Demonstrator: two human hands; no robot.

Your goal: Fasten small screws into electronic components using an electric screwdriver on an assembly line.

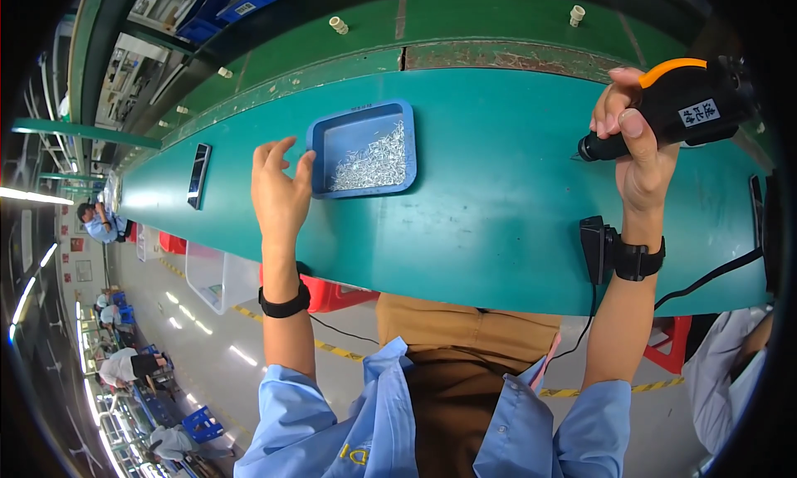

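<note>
My right hand [643,158] is wrapped round a black electric screwdriver [671,104] with an orange strip along its top. The tool is held above the bench, its nose pointing left. Beside the left rim of a shallow blue tray [336,138], my left hand [282,192] is raised, thumb and fingers apart, with nothing visible in it. Many small silvery screw-like pieces [374,164] lie heaped toward the tray's right and near sides; they are too small to make out singly.
The green bench top [490,204] carries a dark phone-like slab [199,177] at left. A black cable [706,283] runs across the right end. Red stools [336,297] and a clear bin [216,275] stand below the near edge. Another person's sleeve [722,378] shows at lower right.
</note>
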